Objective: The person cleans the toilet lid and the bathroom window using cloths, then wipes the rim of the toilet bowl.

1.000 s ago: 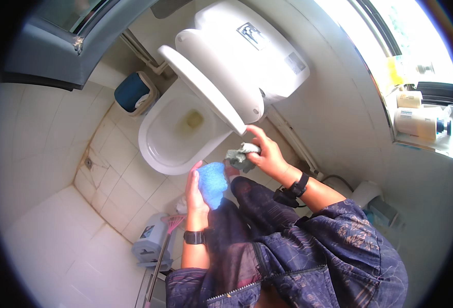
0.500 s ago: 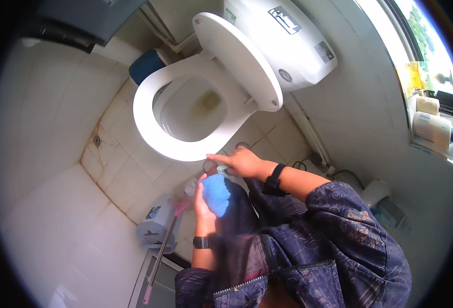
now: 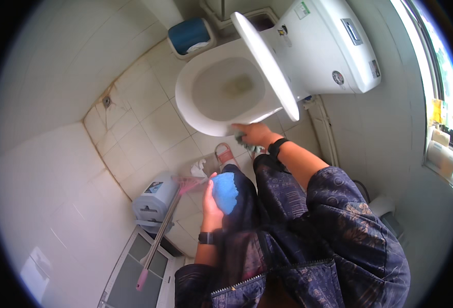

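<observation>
A light blue crumpled cloth (image 3: pixel 225 193) with a ragged edge lies in my left hand (image 3: pixel 211 203), its fingers curled behind it, above my left leg. My right hand (image 3: pixel 259 134) reaches forward to the white toilet (image 3: pixel 201 126), index finger stretched out to the bowl's near edge. A wad of grey-green cloth (image 3: pixel 247 142) hangs from beneath that hand, gripped by the other fingers. The toilet lid (image 3: pixel 265 64) stands raised, seen nearly edge-on. Yellowish staining shows inside the bowl.
A blue-topped bin (image 3: pixel 189 37) stands beyond the toilet. At left are a pale blue plastic container (image 3: pixel 154 203) and a pink-handled broom (image 3: pixel 159 238). White tissue (image 3: pixel 198 168) lies by my pink slipper (image 3: pixel 225 154). Bottles (image 3: pixel 440 158) line the windowsill at right.
The view has shifted, so the toilet sits farther right and the bin shows more fully. My right hand has moved up and right in the picture; more of its cloth shows. My left hand keeps the blue cloth.
</observation>
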`<action>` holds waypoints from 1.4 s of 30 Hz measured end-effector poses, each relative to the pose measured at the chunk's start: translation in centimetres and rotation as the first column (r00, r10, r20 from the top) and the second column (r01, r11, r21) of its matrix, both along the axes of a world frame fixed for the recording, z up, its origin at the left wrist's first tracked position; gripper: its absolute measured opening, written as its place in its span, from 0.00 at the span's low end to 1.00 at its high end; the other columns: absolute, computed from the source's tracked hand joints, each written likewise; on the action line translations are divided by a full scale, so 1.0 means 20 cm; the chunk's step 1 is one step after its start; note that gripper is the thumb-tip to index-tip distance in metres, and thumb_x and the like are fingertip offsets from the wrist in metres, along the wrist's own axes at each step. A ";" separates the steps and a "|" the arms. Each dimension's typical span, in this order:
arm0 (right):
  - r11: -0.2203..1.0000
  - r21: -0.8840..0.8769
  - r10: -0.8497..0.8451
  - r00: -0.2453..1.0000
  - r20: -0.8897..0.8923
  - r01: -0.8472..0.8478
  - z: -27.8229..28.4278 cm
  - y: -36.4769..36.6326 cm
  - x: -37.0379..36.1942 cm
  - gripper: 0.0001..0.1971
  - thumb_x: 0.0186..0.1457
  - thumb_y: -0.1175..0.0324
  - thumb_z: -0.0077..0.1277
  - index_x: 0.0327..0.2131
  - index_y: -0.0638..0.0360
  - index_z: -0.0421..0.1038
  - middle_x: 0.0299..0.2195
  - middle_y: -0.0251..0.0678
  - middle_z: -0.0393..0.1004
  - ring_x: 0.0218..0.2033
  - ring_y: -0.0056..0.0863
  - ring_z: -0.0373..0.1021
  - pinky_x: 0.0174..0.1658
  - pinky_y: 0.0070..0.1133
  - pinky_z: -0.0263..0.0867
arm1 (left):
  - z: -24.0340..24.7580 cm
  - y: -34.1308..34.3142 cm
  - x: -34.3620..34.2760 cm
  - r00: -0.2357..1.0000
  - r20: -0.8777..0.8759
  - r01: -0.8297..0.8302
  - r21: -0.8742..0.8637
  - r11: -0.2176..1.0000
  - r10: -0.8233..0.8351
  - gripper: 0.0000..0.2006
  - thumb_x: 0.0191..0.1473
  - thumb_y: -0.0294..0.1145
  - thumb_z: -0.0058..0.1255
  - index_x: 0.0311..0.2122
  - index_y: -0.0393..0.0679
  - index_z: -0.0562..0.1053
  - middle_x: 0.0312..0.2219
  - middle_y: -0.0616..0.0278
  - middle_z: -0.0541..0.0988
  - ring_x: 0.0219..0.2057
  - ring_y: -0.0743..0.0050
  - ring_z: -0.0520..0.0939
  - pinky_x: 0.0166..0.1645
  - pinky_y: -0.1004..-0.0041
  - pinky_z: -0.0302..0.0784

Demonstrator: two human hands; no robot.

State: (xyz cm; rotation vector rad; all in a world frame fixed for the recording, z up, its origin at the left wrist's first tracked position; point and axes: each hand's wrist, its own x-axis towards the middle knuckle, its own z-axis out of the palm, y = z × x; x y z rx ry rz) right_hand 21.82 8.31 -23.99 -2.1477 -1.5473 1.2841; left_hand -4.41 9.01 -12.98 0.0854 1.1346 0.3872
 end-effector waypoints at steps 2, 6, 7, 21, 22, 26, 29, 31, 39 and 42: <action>0.990 -0.069 -0.126 0.992 -0.030 0.124 0.07 0.08 0.05 0.28 0.45 0.62 0.47 0.54 0.41 0.59 0.37 0.46 0.73 0.39 0.43 0.70 0.43 0.32 0.65 | -0.04 0.01 -0.10 0.999 -0.003 -0.033 -0.009 0.999 0.033 0.19 0.57 0.44 0.41 0.51 0.48 0.65 0.42 0.57 0.74 0.40 0.63 0.77 0.42 0.63 0.75; 0.965 -0.173 -0.207 0.977 -0.053 0.195 0.11 0.09 0.11 0.26 0.46 0.64 0.44 0.53 0.46 0.61 0.41 0.47 0.72 0.43 0.42 0.69 0.46 0.29 0.64 | -0.11 0.06 -0.15 0.995 -0.083 0.066 0.087 0.994 -0.059 0.23 0.56 0.37 0.44 0.56 0.47 0.60 0.47 0.57 0.70 0.45 0.67 0.73 0.49 0.68 0.69; 0.967 -0.174 -0.199 0.979 -0.046 0.189 0.06 0.05 0.12 0.26 0.46 0.64 0.44 0.53 0.46 0.61 0.41 0.47 0.72 0.43 0.42 0.69 0.46 0.29 0.64 | -0.12 0.09 -0.12 0.980 -0.143 0.163 0.157 0.974 -0.141 0.24 0.55 0.35 0.45 0.58 0.47 0.59 0.49 0.58 0.68 0.47 0.69 0.71 0.51 0.70 0.67; 0.671 0.048 -0.673 0.636 -0.378 0.740 0.34 -0.07 0.27 0.18 0.48 0.73 0.43 0.45 0.56 0.68 0.34 0.37 0.73 0.38 0.26 0.67 0.44 0.20 0.62 | -0.44 0.25 0.09 0.969 -0.128 0.229 0.119 0.966 -0.214 0.32 0.52 0.38 0.51 0.60 0.50 0.55 0.53 0.57 0.63 0.53 0.69 0.64 0.56 0.72 0.58; 0.664 0.038 -0.688 0.630 -0.360 0.747 0.28 -0.12 0.32 0.16 0.51 0.72 0.42 0.45 0.57 0.69 0.33 0.33 0.72 0.38 0.20 0.66 0.44 0.18 0.61 | -0.46 0.25 0.09 0.972 -0.111 0.219 0.100 0.971 -0.208 0.32 0.52 0.39 0.51 0.61 0.49 0.54 0.55 0.56 0.61 0.55 0.68 0.62 0.57 0.72 0.57; 0.605 0.066 -0.714 0.577 -0.396 0.794 0.39 -0.15 0.50 0.13 0.56 0.72 0.40 0.44 0.59 0.70 0.37 0.30 0.72 0.41 0.18 0.65 0.47 0.17 0.60 | -0.51 0.27 0.11 0.974 -0.076 0.218 0.063 0.974 -0.214 0.32 0.52 0.39 0.51 0.61 0.49 0.54 0.55 0.56 0.61 0.55 0.68 0.62 0.57 0.71 0.57; 0.567 0.001 -0.704 0.485 -0.518 0.824 0.40 -0.18 0.62 0.14 0.56 0.73 0.37 0.44 0.61 0.70 0.40 0.31 0.71 0.42 0.18 0.65 0.49 0.17 0.59 | -0.57 0.28 0.13 0.957 -0.133 0.271 0.106 0.957 -0.257 0.32 0.52 0.38 0.51 0.60 0.50 0.55 0.55 0.57 0.61 0.54 0.69 0.63 0.56 0.72 0.58; 0.543 -0.049 -0.750 0.457 -0.478 0.839 0.41 -0.20 0.68 0.15 0.56 0.71 0.36 0.44 0.61 0.70 0.40 0.32 0.71 0.43 0.19 0.64 0.49 0.18 0.58 | -0.53 0.29 0.14 0.974 -0.112 0.206 0.087 0.975 -0.196 0.27 0.54 0.33 0.48 0.59 0.55 0.58 0.44 0.59 0.71 0.43 0.68 0.74 0.46 0.67 0.73; 0.517 -0.169 -0.705 0.306 -0.639 0.839 0.39 -0.29 0.94 0.21 0.51 0.64 0.41 0.48 0.61 0.66 0.43 0.33 0.68 0.47 0.24 0.62 0.53 0.22 0.54 | -0.37 0.28 0.08 0.985 -0.085 0.149 -0.003 0.989 -0.149 0.23 0.51 0.36 0.51 0.53 0.43 0.64 0.45 0.60 0.71 0.44 0.69 0.73 0.47 0.68 0.71; 0.536 -0.122 -0.701 0.360 -0.616 0.835 0.36 -0.29 0.94 0.21 0.50 0.64 0.45 0.47 0.63 0.65 0.44 0.34 0.69 0.47 0.26 0.63 0.53 0.22 0.54 | -0.36 0.25 0.02 0.993 0.088 0.089 -0.117 0.989 -0.079 0.18 0.51 0.32 0.49 0.48 0.40 0.68 0.42 0.58 0.75 0.42 0.62 0.76 0.48 0.66 0.71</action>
